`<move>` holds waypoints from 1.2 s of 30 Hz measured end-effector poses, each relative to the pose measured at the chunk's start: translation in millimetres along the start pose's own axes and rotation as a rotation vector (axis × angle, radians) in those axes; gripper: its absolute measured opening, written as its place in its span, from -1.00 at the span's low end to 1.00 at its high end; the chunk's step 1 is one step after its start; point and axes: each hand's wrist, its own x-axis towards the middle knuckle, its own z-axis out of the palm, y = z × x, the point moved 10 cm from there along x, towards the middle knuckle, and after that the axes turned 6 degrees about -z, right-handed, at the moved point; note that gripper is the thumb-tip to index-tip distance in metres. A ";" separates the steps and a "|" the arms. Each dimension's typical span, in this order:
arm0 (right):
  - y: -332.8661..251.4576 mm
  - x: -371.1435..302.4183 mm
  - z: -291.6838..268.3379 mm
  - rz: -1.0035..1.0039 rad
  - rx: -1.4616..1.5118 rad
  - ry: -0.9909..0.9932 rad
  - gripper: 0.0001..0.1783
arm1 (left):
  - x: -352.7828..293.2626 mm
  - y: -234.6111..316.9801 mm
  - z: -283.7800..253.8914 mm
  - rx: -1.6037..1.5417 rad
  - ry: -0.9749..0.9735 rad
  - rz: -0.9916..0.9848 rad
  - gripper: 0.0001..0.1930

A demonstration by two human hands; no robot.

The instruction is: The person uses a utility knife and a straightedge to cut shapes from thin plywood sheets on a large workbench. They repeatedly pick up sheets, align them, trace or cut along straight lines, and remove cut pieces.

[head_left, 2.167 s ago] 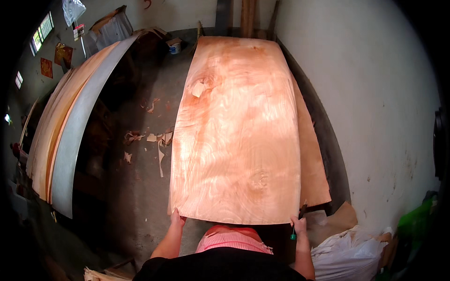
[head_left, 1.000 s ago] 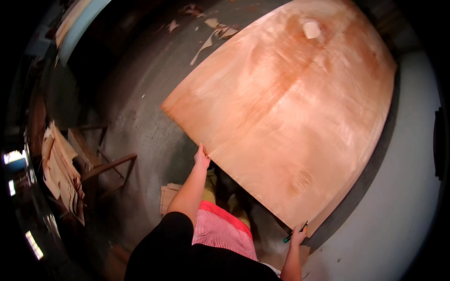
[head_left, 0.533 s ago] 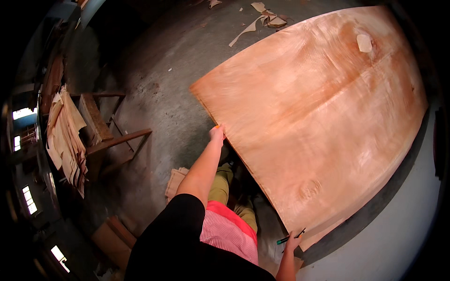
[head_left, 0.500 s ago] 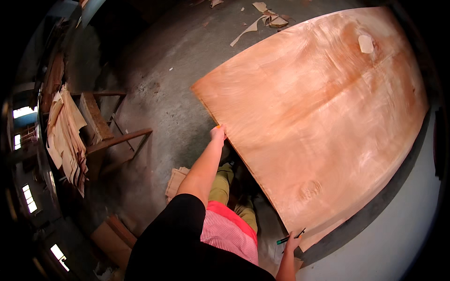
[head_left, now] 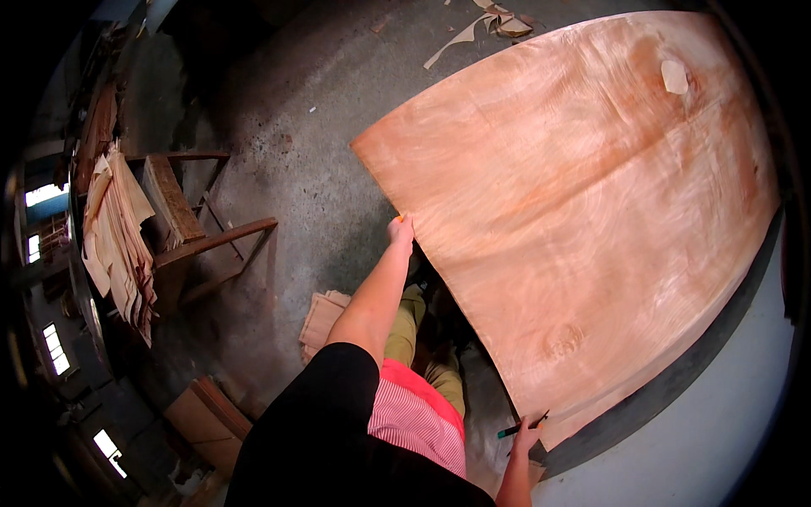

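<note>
A large sheet of reddish-brown wood veneer [head_left: 557, 211] spreads across the right half of the view, with a pale patch [head_left: 674, 77] near its far end. My left hand [head_left: 403, 230] is closed on the sheet's near edge, and a small bit of orange shows at its fingers. At the sheet's near right corner, my right hand [head_left: 525, 437] is closed around a thin dark tool with a green end [head_left: 508, 432]. Its fingers also meet the sheet there; how firmly they pinch it is hidden.
Below the sheet on the right is a pale surface with a dark border [head_left: 667, 448]. A wooden stand [head_left: 218, 245] at left carries hanging veneer strips [head_left: 118, 241]. Stacked pieces [head_left: 321, 319] lie by my legs, a brown board stack [head_left: 207, 422] lower left, scraps [head_left: 498, 21] on the far floor.
The view has shifted slightly. The sheet's near right corner lies flatter, where a strip along its lower edge stood apart before. Both hands keep their places on the sheet.
</note>
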 end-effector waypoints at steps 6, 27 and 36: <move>14.3 2.9 2.8 0.026 0.038 0.026 -0.62 | -15.2 10.2 3.1 0.122 -0.022 -0.033 -0.82; 123.4 -32.2 36.1 0.199 0.409 0.446 -0.57 | -104.6 -159.5 43.6 0.342 -0.309 -0.265 -0.84; 244.1 -160.1 -4.4 0.540 0.159 0.689 -0.55 | -85.6 -142.0 34.2 0.437 -0.040 -0.220 -0.84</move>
